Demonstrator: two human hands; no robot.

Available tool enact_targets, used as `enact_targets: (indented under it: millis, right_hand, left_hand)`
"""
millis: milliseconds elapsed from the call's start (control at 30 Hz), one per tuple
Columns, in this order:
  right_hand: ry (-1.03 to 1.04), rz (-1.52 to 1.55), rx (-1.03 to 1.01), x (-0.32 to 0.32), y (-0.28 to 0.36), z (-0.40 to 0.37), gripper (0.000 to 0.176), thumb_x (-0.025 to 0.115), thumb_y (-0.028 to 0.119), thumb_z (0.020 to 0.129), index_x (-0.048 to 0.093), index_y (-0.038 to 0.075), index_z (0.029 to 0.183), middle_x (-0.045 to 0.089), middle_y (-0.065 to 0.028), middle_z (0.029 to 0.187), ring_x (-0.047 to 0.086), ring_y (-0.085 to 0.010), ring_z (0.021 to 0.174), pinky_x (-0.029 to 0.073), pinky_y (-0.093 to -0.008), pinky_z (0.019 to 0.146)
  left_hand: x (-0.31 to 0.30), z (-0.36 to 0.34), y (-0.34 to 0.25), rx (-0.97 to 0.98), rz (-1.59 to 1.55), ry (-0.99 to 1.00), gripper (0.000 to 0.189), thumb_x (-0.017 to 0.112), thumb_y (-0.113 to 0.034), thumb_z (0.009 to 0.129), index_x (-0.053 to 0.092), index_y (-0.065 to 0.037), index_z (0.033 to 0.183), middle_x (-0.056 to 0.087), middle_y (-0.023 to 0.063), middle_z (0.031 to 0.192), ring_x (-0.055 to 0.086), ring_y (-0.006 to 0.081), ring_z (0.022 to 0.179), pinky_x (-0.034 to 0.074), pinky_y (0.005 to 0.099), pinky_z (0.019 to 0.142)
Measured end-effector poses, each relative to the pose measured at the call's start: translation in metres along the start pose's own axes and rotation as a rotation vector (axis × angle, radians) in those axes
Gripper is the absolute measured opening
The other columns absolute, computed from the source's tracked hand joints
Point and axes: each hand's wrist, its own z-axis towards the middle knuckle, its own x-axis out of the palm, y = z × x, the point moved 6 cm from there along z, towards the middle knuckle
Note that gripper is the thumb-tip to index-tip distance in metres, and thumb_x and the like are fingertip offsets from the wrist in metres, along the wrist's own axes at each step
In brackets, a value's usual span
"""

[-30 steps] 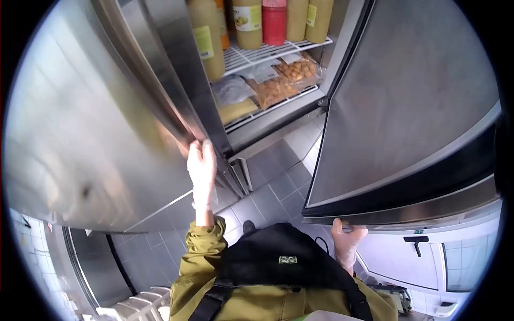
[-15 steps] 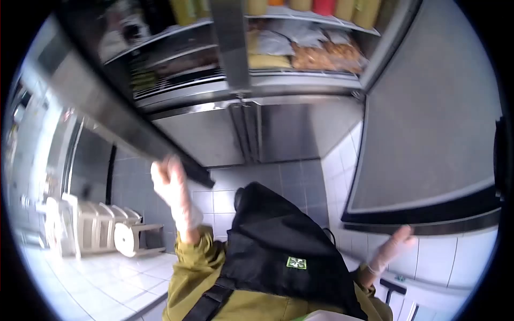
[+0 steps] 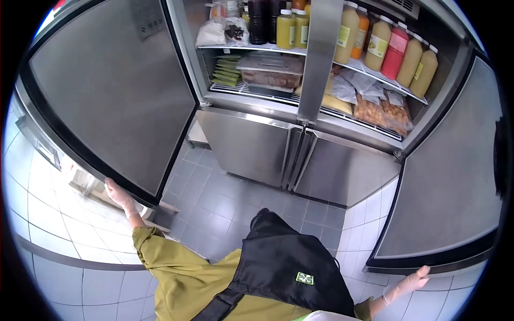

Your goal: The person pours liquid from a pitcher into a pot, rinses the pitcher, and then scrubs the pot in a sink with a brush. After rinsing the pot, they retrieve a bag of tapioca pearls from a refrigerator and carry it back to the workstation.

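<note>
My left hand, in a clear glove, grips the outer edge of the left refrigerator door. That door stands wide open, its inner panel facing me. On the other side, my gloved right hand is closed at the lower edge of the right refrigerator door, which is also swung open. Some of its fingers are hidden. Between the doors is the steel refrigerator's upper part, with juice bottles upright on the right shelf and bags of orange-brown food below them.
On the left shelves are dark bottles, yellow bottles, a lidded food container and green packets. Closed lower doors sit below. Grey floor tiles lie in front, and a white tiled wall rises at right.
The left door has swung outward to the left with my left hand at its edge, exposing the left shelves. My right hand stays by the right door. The view has turned.
</note>
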Motion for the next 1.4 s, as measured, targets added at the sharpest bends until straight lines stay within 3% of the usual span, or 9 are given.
enact_targets:
  millis: [333, 400, 533, 600, 733, 867, 1067, 1233, 1400]
  right_hand:
    - [-0.024, -0.084, 0.077, 0.002, -0.041, 0.006, 0.050, 0.049, 0.033, 0.087, 0.044, -0.010, 0.113, 0.049, -0.0237, 0.114, 0.048, -0.0269, 0.100, 0.035, -0.0348, 0.092]
    - [-0.084, 0.013, 0.018, 0.016, -0.014, -0.025, 0.051, 0.050, 0.032, 0.086, 0.042, -0.009, 0.116, 0.048, -0.0228, 0.115, 0.048, -0.0270, 0.099, 0.035, -0.0346, 0.092]
    - [0.233, 0.059, 0.104, 0.081, -0.016, -0.102, 0.048, 0.054, 0.029, 0.084, 0.043, -0.007, 0.114, 0.049, -0.0165, 0.111, 0.046, -0.0241, 0.099, 0.034, -0.0348, 0.090]
    - [0.192, 0.254, -0.094, 0.142, 0.124, -0.171, 0.043, 0.053, 0.026, 0.085, 0.043, -0.006, 0.112, 0.049, -0.0135, 0.106, 0.045, -0.0215, 0.097, 0.034, -0.0327, 0.088]
    - [0.433, 0.288, -0.052, 0.264, 0.225, -0.235, 0.023, 0.044, 0.014, 0.088, 0.043, -0.004, 0.103, 0.044, -0.0074, 0.090, 0.043, -0.0171, 0.084, 0.036, -0.0279, 0.077]
    - [0.541, 0.307, -0.143, 0.382, 0.254, -0.252, 0.035, 0.044, 0.008, 0.088, 0.040, -0.004, 0.121, 0.050, -0.0143, 0.109, 0.047, -0.0200, 0.100, 0.036, -0.0292, 0.087]
    - [0.593, 0.195, -0.217, 0.479, 0.301, -0.259, 0.041, 0.045, 0.015, 0.089, 0.038, -0.003, 0.125, 0.051, -0.0180, 0.116, 0.049, -0.0235, 0.106, 0.035, -0.0293, 0.092]
    - [0.180, 0.216, -0.514, 0.483, 0.379, -0.299, 0.020, 0.046, 0.005, 0.082, 0.053, -0.001, 0.100, 0.053, -0.0144, 0.095, 0.052, -0.0259, 0.091, 0.040, -0.0356, 0.084]
    - [0.837, 0.428, -0.711, 0.590, 0.545, -0.388, 0.040, 0.056, 0.009, 0.077, 0.047, -0.001, 0.114, 0.055, -0.0205, 0.099, 0.057, -0.0303, 0.091, 0.046, -0.0371, 0.078]
  left_hand:
    - [0.009, -0.009, -0.052, -0.061, 0.286, -0.423, 0.030, 0.047, -0.021, 0.089, 0.053, 0.008, 0.096, 0.056, 0.0165, 0.094, 0.053, 0.0212, 0.084, 0.045, 0.0326, 0.068]
    - [0.085, -0.038, -0.120, 0.584, 0.343, -0.659, 0.020, 0.051, -0.009, 0.085, 0.051, 0.004, 0.100, 0.053, 0.0133, 0.102, 0.053, 0.0205, 0.091, 0.045, 0.0325, 0.077]
    - [0.276, -0.039, -0.174, 0.368, -0.244, 0.222, 0.020, 0.053, -0.002, 0.081, 0.052, 0.000, 0.101, 0.053, 0.0095, 0.102, 0.053, 0.0171, 0.094, 0.042, 0.0287, 0.085]
    - [0.346, -0.040, -0.175, 0.371, -0.441, 0.441, 0.018, 0.054, -0.002, 0.081, 0.054, -0.002, 0.099, 0.055, 0.0085, 0.098, 0.055, 0.0174, 0.090, 0.043, 0.0279, 0.082]
    - [0.433, -0.044, -0.186, 0.437, -0.478, 0.636, 0.013, 0.054, -0.002, 0.080, 0.057, -0.001, 0.092, 0.059, 0.0104, 0.091, 0.058, 0.0199, 0.087, 0.045, 0.0281, 0.080]
    - [0.513, -0.032, -0.166, 0.295, -0.456, 0.882, 0.015, 0.055, -0.008, 0.080, 0.056, -0.001, 0.094, 0.059, 0.0113, 0.089, 0.059, 0.0208, 0.083, 0.045, 0.0288, 0.077]
    - [0.581, 0.016, -0.123, 0.442, -0.316, 0.701, 0.024, 0.058, -0.010, 0.077, 0.053, -0.003, 0.099, 0.057, 0.0126, 0.093, 0.057, 0.0273, 0.086, 0.045, 0.0334, 0.076]
    - [0.632, 0.041, -0.103, 0.533, -0.153, 0.493, 0.058, 0.068, -0.027, 0.067, 0.045, -0.006, 0.116, 0.046, 0.0162, 0.117, 0.043, 0.0341, 0.109, 0.034, 0.0428, 0.091]
    - [0.659, 0.033, -0.133, 0.522, 0.146, 0.454, 0.077, 0.069, -0.044, 0.063, 0.038, -0.005, 0.122, 0.037, 0.0163, 0.127, 0.029, 0.0406, 0.119, 0.024, 0.0589, 0.090]
